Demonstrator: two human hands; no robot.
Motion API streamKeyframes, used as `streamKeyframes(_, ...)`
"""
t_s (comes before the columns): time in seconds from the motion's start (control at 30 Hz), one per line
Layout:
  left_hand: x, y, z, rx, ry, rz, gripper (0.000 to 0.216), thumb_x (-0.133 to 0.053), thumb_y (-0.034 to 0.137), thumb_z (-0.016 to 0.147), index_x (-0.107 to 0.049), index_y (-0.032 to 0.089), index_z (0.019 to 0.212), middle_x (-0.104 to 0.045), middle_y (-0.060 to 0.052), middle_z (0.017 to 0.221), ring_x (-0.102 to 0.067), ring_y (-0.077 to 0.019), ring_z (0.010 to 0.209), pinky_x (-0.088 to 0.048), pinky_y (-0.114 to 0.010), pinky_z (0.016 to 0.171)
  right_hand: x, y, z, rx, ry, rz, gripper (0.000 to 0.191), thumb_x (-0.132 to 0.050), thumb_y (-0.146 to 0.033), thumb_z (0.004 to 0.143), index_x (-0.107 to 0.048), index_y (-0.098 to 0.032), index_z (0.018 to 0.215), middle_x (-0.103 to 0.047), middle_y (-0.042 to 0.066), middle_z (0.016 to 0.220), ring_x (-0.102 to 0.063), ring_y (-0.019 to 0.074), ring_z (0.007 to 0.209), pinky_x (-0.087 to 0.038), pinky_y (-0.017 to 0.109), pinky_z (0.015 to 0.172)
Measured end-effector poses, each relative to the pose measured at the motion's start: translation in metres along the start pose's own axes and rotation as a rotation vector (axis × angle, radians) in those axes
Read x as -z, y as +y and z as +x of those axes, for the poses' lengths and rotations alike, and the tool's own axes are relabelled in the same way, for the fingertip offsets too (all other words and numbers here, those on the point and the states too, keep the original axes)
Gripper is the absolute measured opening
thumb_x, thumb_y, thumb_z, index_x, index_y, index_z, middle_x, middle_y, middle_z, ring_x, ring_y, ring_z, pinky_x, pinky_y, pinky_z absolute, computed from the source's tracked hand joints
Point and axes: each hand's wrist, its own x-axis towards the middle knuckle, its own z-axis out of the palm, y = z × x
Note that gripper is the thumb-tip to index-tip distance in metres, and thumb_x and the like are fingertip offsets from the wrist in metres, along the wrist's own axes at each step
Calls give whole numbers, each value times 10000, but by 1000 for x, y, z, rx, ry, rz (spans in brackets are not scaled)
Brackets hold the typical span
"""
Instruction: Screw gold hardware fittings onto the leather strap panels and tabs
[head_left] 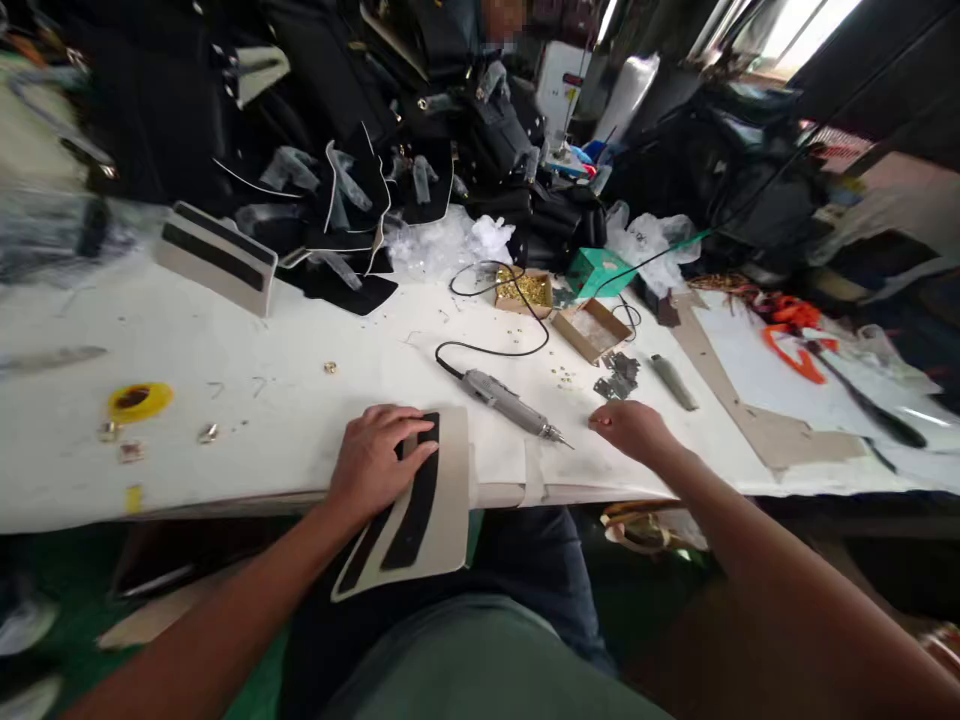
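Note:
My left hand [381, 455] lies over a beige panel with black strips [448, 480], its fingers curled on one strip. The panel overhangs the front edge of the table and slants down toward my lap. My right hand [628, 428] rests closed on the table, beside a small pile of dark grey metal plates [617, 376]. Whatever is in its fingers is hidden. Between my hands lies a grey electric screwdriver [504, 400], its bit pointing right and its black cord running back. Several tiny gold-coloured pieces [561, 376] are scattered beyond it.
A box of gold-coloured fasteners [523, 290], a cardboard box [592, 330] and a green box [600, 270] stand behind. Black bag pieces [352, 290] are heaped at the back. A yellow tape roll [141, 402] lies left; orange-handled scissors [795, 352] lie right.

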Motion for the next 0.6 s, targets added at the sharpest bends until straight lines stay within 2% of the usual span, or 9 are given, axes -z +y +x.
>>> streamKeyframes(0.33,1,3,-1,28,3,11,222,-732,389,898,-801,286,1082,-761,-34,1242,-614,-322,1220,-464,-520,1029,18,-4,20,150,-105,-71,244,-591,-207,894,-823,-204,971,-793,129,1009,-720,274,931,-456,311,741)
streamKeyframes(0.6,2,7,-3,64,-11,-8,203,-750,352,886,-796,294,1075,-758,-19,1257,-606,-309,1233,-447,-515,1032,17,-3,23,177,-118,-86,245,-591,-175,863,-813,-192,968,-796,125,974,-726,270,895,-431,303,693)
